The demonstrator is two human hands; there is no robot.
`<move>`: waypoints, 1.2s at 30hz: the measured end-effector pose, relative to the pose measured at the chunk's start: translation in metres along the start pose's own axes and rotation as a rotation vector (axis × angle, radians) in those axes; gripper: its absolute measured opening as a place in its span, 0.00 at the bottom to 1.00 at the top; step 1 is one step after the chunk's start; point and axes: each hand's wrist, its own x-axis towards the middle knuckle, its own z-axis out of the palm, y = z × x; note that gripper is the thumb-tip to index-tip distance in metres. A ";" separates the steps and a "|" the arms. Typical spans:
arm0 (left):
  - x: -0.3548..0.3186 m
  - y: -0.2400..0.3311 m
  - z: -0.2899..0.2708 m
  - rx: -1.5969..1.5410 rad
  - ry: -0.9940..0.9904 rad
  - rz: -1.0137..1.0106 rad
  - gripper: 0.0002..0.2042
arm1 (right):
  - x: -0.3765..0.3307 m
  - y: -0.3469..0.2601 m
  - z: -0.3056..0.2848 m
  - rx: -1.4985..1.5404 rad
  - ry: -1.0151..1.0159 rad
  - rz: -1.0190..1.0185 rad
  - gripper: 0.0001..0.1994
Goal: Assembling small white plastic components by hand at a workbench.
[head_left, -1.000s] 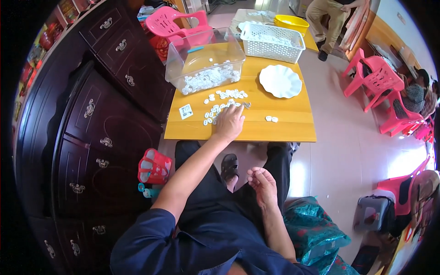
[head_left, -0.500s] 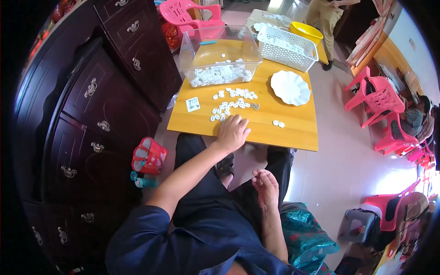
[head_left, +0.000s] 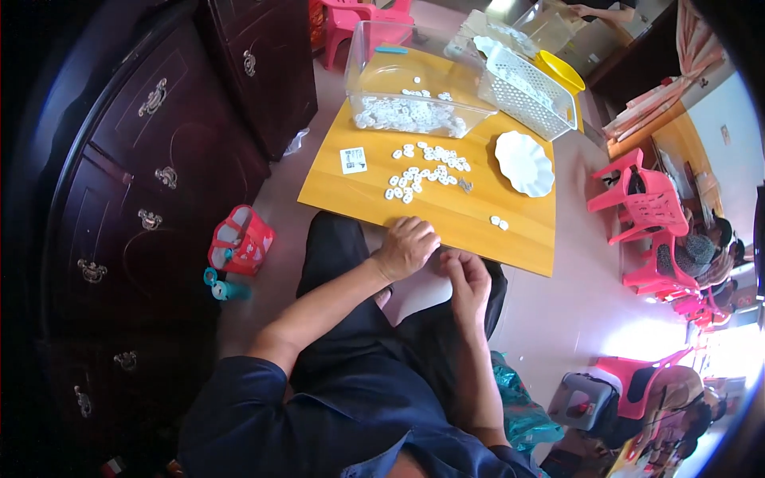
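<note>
My left hand (head_left: 407, 248) is at the table's near edge with its fingers curled and pressed together; whatever they hold is hidden. Close beside it, over my lap, my right hand (head_left: 468, 285) has thumb and fingertips pinched, and anything between them is too small to make out. Beyond my left hand, small white oval pieces with dark marks (head_left: 408, 182) lie scattered on the yellow wooden table (head_left: 351, 199). Next to them is a little heap of small grey metal parts (head_left: 464, 184). Two white pieces (head_left: 500, 223) lie apart to the right.
A clear plastic bin (head_left: 474, 118) with many white pieces stands at the far side, beside a white perforated basket (head_left: 550, 118). A scalloped white plate (head_left: 524, 164) is at the right, a printed card (head_left: 353, 160) at the left. Dark cabinets (head_left: 159, 159) line the left.
My left hand has drawn back from the scattered pieces to the table's near edge. My right hand has risen toward it. The view has tilted and shifted.
</note>
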 end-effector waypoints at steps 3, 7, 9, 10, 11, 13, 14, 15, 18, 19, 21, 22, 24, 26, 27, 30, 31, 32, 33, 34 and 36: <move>-0.009 0.000 -0.004 0.042 0.025 -0.019 0.05 | 0.038 -0.021 0.019 -0.215 0.060 -0.123 0.05; -0.036 0.009 -0.023 -0.136 -0.054 0.019 0.07 | 0.090 -0.028 0.045 -0.562 -0.035 -0.447 0.04; -0.055 0.008 -0.033 -0.254 -0.137 0.024 0.07 | 0.110 -0.020 0.053 -0.705 -0.083 -0.488 0.04; -0.066 0.006 -0.038 -0.252 -0.133 0.016 0.07 | 0.117 -0.016 0.059 -0.705 -0.093 -0.488 0.04; -0.076 0.004 -0.042 -0.266 -0.171 0.008 0.07 | 0.125 -0.013 0.063 -0.754 -0.140 -0.540 0.05; -0.092 -0.002 -0.052 -0.272 -0.231 -0.008 0.06 | 0.135 -0.008 0.068 -0.830 -0.225 -0.596 0.09; -0.098 -0.003 -0.053 -0.275 -0.228 -0.017 0.06 | 0.134 -0.004 0.069 -0.833 -0.234 -0.592 0.09; -0.101 -0.004 -0.056 -0.279 -0.218 -0.050 0.05 | 0.134 -0.002 0.071 -0.887 -0.258 -0.570 0.10; -0.103 -0.006 -0.054 -0.305 -0.175 -0.133 0.04 | 0.132 0.007 0.075 -0.973 -0.267 -0.549 0.11; -0.102 -0.007 -0.051 -0.316 -0.181 -0.167 0.05 | 0.132 0.010 0.075 -1.003 -0.241 -0.553 0.12; -0.101 -0.008 -0.048 -0.326 -0.184 -0.205 0.06 | 0.131 0.013 0.074 -1.005 -0.228 -0.547 0.11; -0.101 -0.009 -0.048 -0.332 -0.187 -0.201 0.05 | 0.130 0.013 0.074 -1.005 -0.206 -0.536 0.09; -0.101 -0.009 -0.047 -0.337 -0.191 -0.198 0.05 | 0.128 0.013 0.072 -1.008 -0.195 -0.537 0.09; -0.101 -0.008 -0.047 -0.352 -0.201 -0.207 0.05 | 0.126 0.013 0.067 -1.011 -0.178 -0.538 0.08; -0.101 -0.009 -0.046 -0.350 -0.200 -0.206 0.05 | 0.125 0.013 0.063 -0.993 -0.153 -0.560 0.07; -0.102 -0.009 -0.045 -0.353 -0.192 -0.221 0.04 | 0.115 0.014 0.056 -0.950 -0.110 -0.587 0.05; -0.102 -0.008 -0.044 -0.361 -0.195 -0.236 0.04 | 0.112 0.013 0.054 -0.940 -0.110 -0.610 0.04; -0.103 -0.008 -0.044 -0.369 -0.198 -0.251 0.04 | 0.110 0.012 0.052 -0.929 -0.110 -0.632 0.04; -0.102 -0.007 -0.044 -0.368 -0.200 -0.245 0.04 | 0.109 0.011 0.050 -0.928 -0.104 -0.633 0.04; -0.101 -0.007 -0.045 -0.364 -0.207 -0.249 0.04 | 0.108 0.010 0.047 -0.940 -0.116 -0.608 0.04; -0.100 -0.006 -0.045 -0.359 -0.221 -0.246 0.04 | 0.108 0.008 0.046 -0.948 -0.119 -0.581 0.04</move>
